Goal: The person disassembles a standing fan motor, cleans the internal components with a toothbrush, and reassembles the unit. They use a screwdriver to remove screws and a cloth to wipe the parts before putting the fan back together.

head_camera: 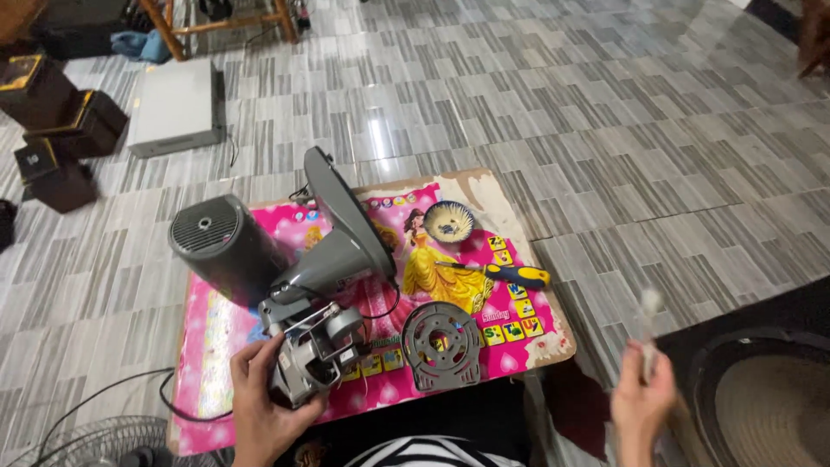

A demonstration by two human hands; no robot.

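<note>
Nearest the person, the left hand (pixel 268 398) wraps its fingers around the bare metal fan motor (pixel 313 350) at the near edge of the low table (pixel 553 333), thumb on one side and fingers curled round the other. The right hand (pixel 641 399) is raised off to the right of the table, beyond its right edge, closed around a thin pale stick-like object (pixel 648 333) that is too blurred to identify. A fan grille (pixel 82 443) lies on the floor by the table's near left corner, with a black cord (pixel 112 389) curling beside it.

The motor is joined to the grey fan stand (pixel 341 233), which lies tilted across the middle of the pink cartoon mat (pixel 207 337) covering the table. The grey motor housing (pixel 220 246), its vented end up, rests at the left side of the table, touching the stand. Just right of the motor lies a round grey mounting plate (pixel 441 342) near the near edge. Further back, a blue and yellow screwdriver (pixel 506 274) lies toward the right edge, and a small fluted bowl (pixel 450 220) sits close to the far right corner.

Beyond the table, on the tiled floor, a flat white box (pixel 175 105) lies to the far left with dark boxes (pixel 56 130) beside it.
</note>
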